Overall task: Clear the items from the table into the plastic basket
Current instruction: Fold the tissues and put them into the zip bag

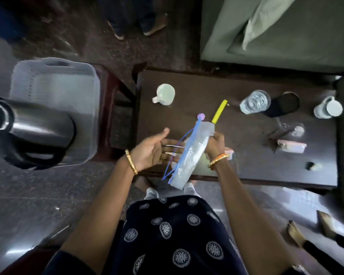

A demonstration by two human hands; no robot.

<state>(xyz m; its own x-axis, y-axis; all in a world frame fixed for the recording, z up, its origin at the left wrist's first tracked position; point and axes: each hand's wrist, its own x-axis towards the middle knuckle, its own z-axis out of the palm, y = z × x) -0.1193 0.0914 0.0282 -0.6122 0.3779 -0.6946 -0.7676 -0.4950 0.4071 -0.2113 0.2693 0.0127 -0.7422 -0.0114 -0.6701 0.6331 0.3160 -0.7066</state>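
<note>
A dark wooden table (246, 167) stands on a speckled stone floor, with a green sofa behind it and a grey plastic basket (54, 90) set on a red stool off its left end. The basket already holds a steel jug (36, 126) with a black handle.

At the table's near edge, the right hand (214, 145) is closed around a clear zip pouch (191, 153) with a blue slider edge and loop cord; a yellow stick-like item (218, 112) pokes out of its far end. The left hand (151, 151) is spread open, palm toward the pouch and just beside its cord, gripping nothing.

Still on the table: a white mug (165, 94) at the left, a drinking glass (254, 102), a black cup (284, 104), a white mug (328, 108) at the far right, and a pinkish flat item (292, 146) near the front, with some small bits I cannot identify.

The likely trouble lies in the pouch. It is held at a tilt by one hand, so if its mouth is open the yellow item could slide out on the way to the basket. The loose cord could catch on the left fingers. The basket sits well apart from the hands, and the jug fills much of it, so a careless drop might land the pouch on the jug and let it slip over the rim.
</note>
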